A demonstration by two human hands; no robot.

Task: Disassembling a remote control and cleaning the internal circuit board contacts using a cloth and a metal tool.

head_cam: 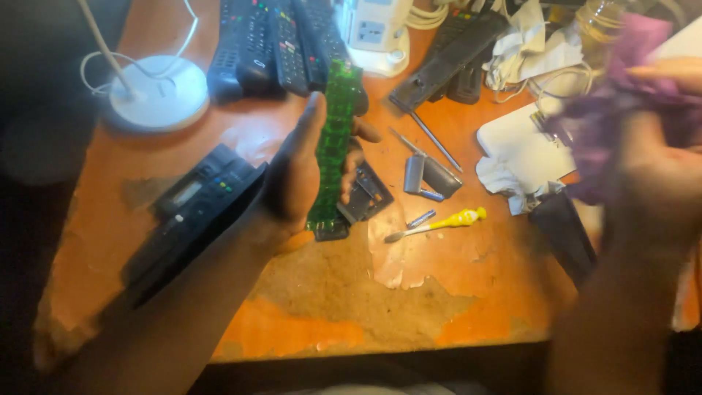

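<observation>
My left hand [300, 175] holds a long green circuit board [335, 139] upright over the middle of the orange table [439, 307]. My right hand [658, 183], blurred at the right edge, is raised and grips a crumpled purple cloth [621, 110]. Just under the board lies a dark opened remote casing [362, 197]. The two hands are well apart.
Several black remotes [278, 44] lie at the back, next to a white power strip [376, 36]. A white lamp base [157, 91] stands back left. A black remote shell [194, 212] lies left. A yellow toothbrush [439, 223], metal tools [431, 175] and white tissues [523, 146] sit right of centre.
</observation>
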